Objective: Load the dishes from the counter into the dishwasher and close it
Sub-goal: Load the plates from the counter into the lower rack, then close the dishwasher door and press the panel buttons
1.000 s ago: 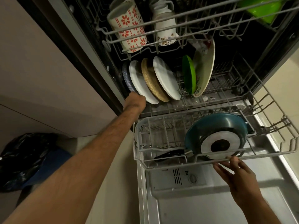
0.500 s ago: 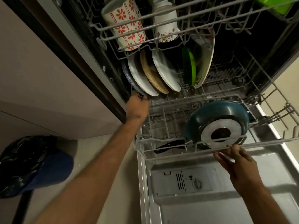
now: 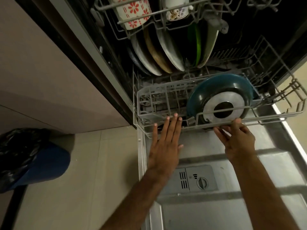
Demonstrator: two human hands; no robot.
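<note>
The dishwasher stands open, its door (image 3: 249, 205) folded down under my arms. The lower rack (image 3: 159, 90) holds several upright plates (image 3: 167, 52) at the back and a teal frying pan (image 3: 219, 95) on edge at the front right. My left hand (image 3: 164, 140) lies flat with straight fingers against the rack's front rail. My right hand (image 3: 235, 138) touches the same rail just below the pan, fingers spread and slightly bent. The upper rack (image 3: 166, 12) carries a red-flowered mug (image 3: 132, 12) and a second mug (image 3: 176, 10).
A beige cabinet panel (image 3: 58, 72) borders the dishwasher on the left. On the tiled floor at the left sits a blue bin with a black bag (image 3: 28, 156). The detergent dispenser (image 3: 196, 178) is set in the door between my arms.
My left hand left the rack's back left corner and came to the front rail. The lower rack has slid further into the machine. My right hand stayed on the front rail.
</note>
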